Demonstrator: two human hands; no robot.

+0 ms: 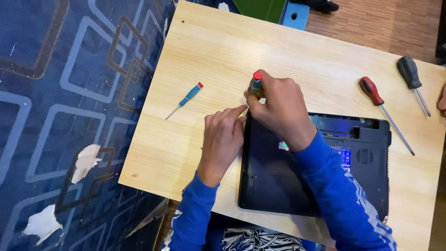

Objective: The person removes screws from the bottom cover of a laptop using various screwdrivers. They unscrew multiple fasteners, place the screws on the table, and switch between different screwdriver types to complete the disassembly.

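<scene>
Apparently mid-unscrewing: the right hand [278,104] grips a small screwdriver [256,83] upright at the upturned laptop [316,172] corner; just beside it, the left hand [223,139], fingers curled, steadies the edge on the desk [223,51]. Turning needs steady downward pressure.

A table [209,51] fills the middle and right of the frame, with a rug [60,116] along its left. A laptop [269,181] lies on the table, lower centre-right. The right hand [281,109] rests over the laptop's upper left corner, holding a screwdriver [256,83] upright; the left hand [222,137] lies just left of it. A small screwdriver [186,99] lies farther left. Two large screwdrivers [383,109] lie at upper right, above the laptop.
</scene>
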